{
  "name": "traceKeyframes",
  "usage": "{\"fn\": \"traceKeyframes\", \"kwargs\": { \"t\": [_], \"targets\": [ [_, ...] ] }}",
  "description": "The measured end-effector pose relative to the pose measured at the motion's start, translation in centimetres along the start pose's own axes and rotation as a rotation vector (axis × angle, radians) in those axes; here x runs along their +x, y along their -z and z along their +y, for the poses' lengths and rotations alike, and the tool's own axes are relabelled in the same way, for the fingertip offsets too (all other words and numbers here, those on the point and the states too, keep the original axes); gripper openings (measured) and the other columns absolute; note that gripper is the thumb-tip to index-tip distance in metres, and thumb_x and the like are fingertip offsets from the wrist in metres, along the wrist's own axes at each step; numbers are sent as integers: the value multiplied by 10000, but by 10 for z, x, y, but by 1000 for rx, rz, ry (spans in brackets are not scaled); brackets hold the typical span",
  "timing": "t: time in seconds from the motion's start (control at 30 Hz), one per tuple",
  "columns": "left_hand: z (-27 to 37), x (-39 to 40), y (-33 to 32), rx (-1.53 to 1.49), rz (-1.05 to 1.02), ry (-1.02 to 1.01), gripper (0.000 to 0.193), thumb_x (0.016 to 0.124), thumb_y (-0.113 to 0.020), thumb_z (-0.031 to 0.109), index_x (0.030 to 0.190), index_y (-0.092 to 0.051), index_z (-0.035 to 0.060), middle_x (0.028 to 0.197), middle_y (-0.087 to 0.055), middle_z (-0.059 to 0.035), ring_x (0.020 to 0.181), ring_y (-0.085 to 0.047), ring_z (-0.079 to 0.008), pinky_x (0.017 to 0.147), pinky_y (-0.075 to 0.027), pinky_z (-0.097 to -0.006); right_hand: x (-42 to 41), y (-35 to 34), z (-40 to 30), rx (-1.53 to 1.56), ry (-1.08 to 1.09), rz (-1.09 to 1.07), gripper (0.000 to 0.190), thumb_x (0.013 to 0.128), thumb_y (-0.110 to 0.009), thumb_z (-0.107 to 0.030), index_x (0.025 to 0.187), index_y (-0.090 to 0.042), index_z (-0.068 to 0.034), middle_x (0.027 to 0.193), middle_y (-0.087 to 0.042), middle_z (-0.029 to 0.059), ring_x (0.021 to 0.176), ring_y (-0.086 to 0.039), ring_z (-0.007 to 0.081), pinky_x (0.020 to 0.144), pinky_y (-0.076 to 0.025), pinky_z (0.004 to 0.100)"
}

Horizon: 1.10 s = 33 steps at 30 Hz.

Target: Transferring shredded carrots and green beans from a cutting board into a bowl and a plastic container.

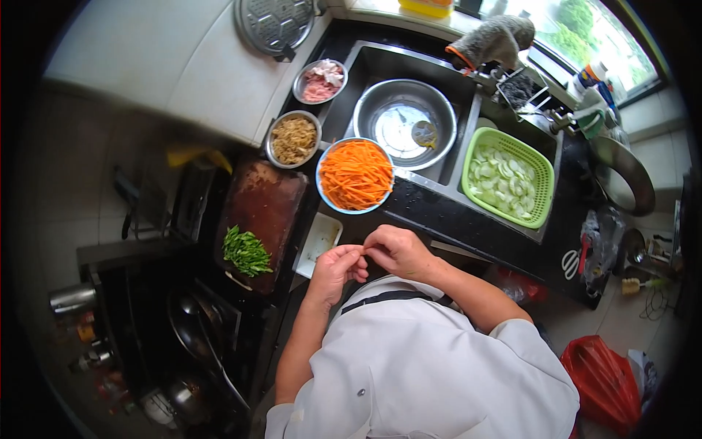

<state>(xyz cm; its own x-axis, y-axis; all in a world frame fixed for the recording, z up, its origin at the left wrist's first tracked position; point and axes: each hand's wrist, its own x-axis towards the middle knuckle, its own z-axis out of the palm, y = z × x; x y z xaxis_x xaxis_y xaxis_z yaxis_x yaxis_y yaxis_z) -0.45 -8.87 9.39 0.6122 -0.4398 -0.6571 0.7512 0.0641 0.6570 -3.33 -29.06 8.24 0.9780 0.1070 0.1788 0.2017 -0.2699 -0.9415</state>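
Observation:
My left hand and my right hand meet at the fingertips in front of my waist. Thumbs and forefingers are pinched together; whether something small sits between them is too fine to tell. Just beyond them, a bowl heaped with carrot strips stands at the counter edge. Below and left of that bowl is a white rectangular tray, partly behind my left hand. Chopped green vegetable pieces lie on a brown cutting board farther left.
Steel bowls hold raw meat and a brown chopped food. The double sink contains a steel basin and a green basket of pale slices. A wok with a ladle rests on the stove. Scissors lie right.

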Motion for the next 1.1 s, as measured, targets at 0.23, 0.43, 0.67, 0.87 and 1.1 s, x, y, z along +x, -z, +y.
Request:
{"fn": "traceKeyframes", "kwargs": {
  "t": [0.23,0.43,0.67,0.87,1.1],
  "targets": [
    [-9,-1,18,354,187,-152,284,967,-617,145,1201,-632,-14,990,-668,-63,792,-648,-119,687,-542,-250,43,22,-3,-134,100,292,100,836,-675,8,927,-642,-15,812,-619,139,726,-635,305,648,-504,359],
    [-23,-11,40,370,303,-130,318,960,-630,166,1217,-627,-21,1004,-663,-62,820,-643,-118,698,-536,-246,77,17,51,-626,-60,87,257,839,-607,-64,1090,-647,-28,979,-649,154,840,-658,344,727,-541,441],
    [-35,-21,59,299,384,-117,308,968,-619,158,1209,-624,-34,1047,-678,-88,815,-655,-126,694,-544,-244,70,25,50,-430,-238,91,240,890,-635,-229,818,-644,-1,804,-660,194,777,-649,379,707,-516,461],
    [-40,-23,63,257,425,-142,300,967,-625,164,1198,-630,-27,1039,-682,-83,802,-653,-119,691,-544,-238,28,30,61,-348,-306,-76,242,892,-599,-223,837,-658,6,824,-658,220,813,-649,406,735,-513,487],
    [-45,-17,50,309,480,-151,356,958,-639,160,1258,-585,-24,1015,-671,-68,797,-648,-116,673,-533,-230,-21,26,67,-389,-380,-307,202,880,-630,-210,874,-686,-16,884,-687,203,853,-668,389,765,-535,476]
  ]
}}
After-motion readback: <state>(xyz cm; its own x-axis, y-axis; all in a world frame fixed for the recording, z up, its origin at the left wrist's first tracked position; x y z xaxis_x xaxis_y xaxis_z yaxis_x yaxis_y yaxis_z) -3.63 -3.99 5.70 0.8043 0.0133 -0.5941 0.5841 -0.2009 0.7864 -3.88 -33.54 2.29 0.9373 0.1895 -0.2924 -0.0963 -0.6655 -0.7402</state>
